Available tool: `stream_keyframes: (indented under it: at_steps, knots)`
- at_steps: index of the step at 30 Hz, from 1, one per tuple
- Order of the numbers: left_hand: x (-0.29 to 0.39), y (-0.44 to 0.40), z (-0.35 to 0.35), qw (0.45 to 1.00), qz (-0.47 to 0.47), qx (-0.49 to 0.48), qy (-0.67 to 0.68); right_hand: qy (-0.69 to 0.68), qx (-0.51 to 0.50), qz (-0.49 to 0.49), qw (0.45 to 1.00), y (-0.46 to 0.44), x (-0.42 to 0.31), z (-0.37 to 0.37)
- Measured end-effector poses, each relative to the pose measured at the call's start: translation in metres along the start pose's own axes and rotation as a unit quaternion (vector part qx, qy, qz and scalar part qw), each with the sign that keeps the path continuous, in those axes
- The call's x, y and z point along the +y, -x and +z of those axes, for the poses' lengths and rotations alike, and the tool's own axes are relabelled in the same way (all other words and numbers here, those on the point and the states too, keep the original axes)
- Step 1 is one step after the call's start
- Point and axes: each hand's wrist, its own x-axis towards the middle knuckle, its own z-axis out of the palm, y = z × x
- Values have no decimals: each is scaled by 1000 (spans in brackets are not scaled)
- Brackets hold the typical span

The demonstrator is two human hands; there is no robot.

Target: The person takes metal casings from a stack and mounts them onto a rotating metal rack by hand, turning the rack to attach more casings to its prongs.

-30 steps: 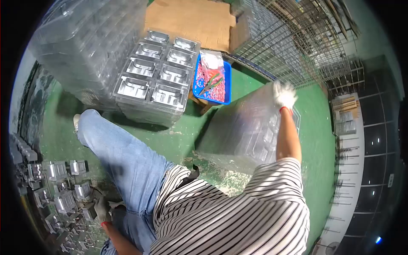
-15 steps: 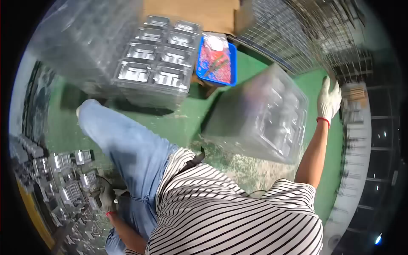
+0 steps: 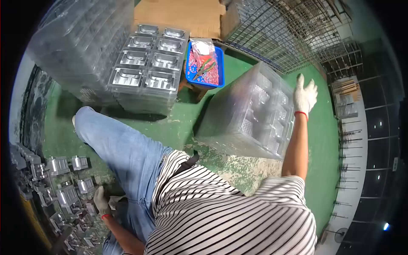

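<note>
Scuffed green floor spreads under the scene; nearest, the left grip is beside the clustered metal parts, and I cannot tell whether it grasps anything, but a careless drag there could scratch them. Farther out, the right grip is spread, holding nothing, just beside the clear tray stack, which a forearm bump could tip, perhaps spilling the blue tray of pink bits beyond.
</note>
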Motion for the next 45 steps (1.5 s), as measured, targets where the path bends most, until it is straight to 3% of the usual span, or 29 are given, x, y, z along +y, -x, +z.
stream_keyframes:
  at_steps: [2,3,4,7,8,10,12,14,15,17,18,19,22,24,26,27,30,32,35,36,37,38,39,40,41,42,43,44,45]
  knots:
    - [2,0,4,998,-40,-9,-45,117,-9,-50,992,6,11,75]
    - [1,1,6,998,-44,8,-53,151,-222,-37,963,33,23,134]
    - [-1,5,6,996,-50,28,-62,92,-281,28,955,24,15,138]
    - [-11,5,-2,993,-40,70,-86,22,-381,-6,924,-30,48,131]
    - [-12,-1,-1,991,-70,81,-76,-6,-375,-22,927,-59,52,127]
    - [-11,0,-12,982,-142,99,-76,-9,-196,-27,980,-87,66,116]
    - [-25,-3,-11,989,-100,99,-50,-75,-112,44,990,-64,17,46]
    - [-35,-10,-10,985,-111,109,-70,-102,8,-17,995,-36,-22,26]
    - [-31,-6,-3,987,-70,89,-116,-87,-23,-36,995,-18,-43,18]
    - [-35,-14,1,992,-90,57,-63,-21,-52,-133,989,28,-45,105]
    - [-33,-13,-10,993,-101,43,-44,-56,-157,-70,984,46,-47,128]
    - [-19,-2,-7,984,-104,38,-141,-90,-260,-11,961,58,-50,143]
    - [-19,-1,-15,991,-39,71,-108,-113,-194,-45,974,26,-57,113]
    - [18,18,11,982,-121,141,-34,-169,-149,-49,973,14,-86,65]
    - [-18,3,-7,977,-87,156,-118,-269,-114,-59,955,16,-128,48]
    - [-13,11,-5,988,-90,110,-61,-315,-97,-93,939,22,-151,48]
    - [20,22,21,975,-72,122,-171,-404,-157,-226,873,52,-213,73]
    - [25,28,25,975,-38,123,-183,-354,-130,-371,849,93,-260,82]
    - [10,28,16,967,1,147,-206,-245,-283,-510,774,146,-329,81]
    - [14,30,17,961,6,167,-220,-260,-142,-589,752,164,-337,151]
    - [27,33,21,955,-26,154,-253,-205,-172,-571,776,164,-347,140]
    - [23,39,26,941,61,196,-270,-158,-200,-563,786,174,-355,129]
    - [37,50,34,907,67,228,-346,-162,-186,-563,789,168,-355,158]
    - [90,80,59,915,-48,244,-317,-179,-302,-473,808,172,-364,77]
    - [70,79,53,938,-36,235,-251,-160,-217,-501,822,171,-361,64]
    - [84,90,53,959,-80,181,-202,-442,-338,-393,732,162,-359,78]
    - [65,80,56,965,-101,176,-165,-313,-224,-465,797,145,-349,49]
    - [83,88,69,969,-10,194,-153,-359,-181,-521,753,144,-354,22]
    - [86,80,80,968,34,211,-130,-407,-230,-516,717,144,-364,16]
